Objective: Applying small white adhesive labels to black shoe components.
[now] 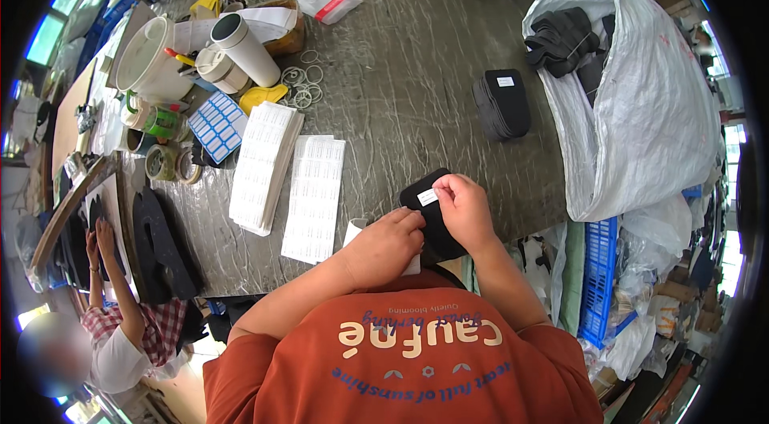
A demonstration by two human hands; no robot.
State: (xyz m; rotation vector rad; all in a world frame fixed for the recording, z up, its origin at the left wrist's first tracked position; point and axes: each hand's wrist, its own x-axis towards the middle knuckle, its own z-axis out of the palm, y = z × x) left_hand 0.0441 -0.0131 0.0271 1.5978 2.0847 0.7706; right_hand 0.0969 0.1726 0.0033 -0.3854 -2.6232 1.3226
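Note:
Near the table's front edge lies a black rounded flat piece [437,230], its kind unclear. My right hand [466,212] pinches a small white label [428,197] at the piece's upper part. My left hand [386,244] is closed over a white label sheet [412,266], which shows on both sides of the fingers; its fingertips rest by the black piece's left edge. To the left lie a loose printed label sheet [314,199] and a thick stack of such sheets [260,167]. A pile of similar black pieces [503,106], a white label on top, stands farther right.
A white woven sack [641,103] with bundled black pieces [563,41] bulges over the table's right side. Back left are a white tumbler [247,49], a bucket [152,59], tape rolls [161,161] and rubber bands [304,86]. Another person's hands [100,241] work at far left.

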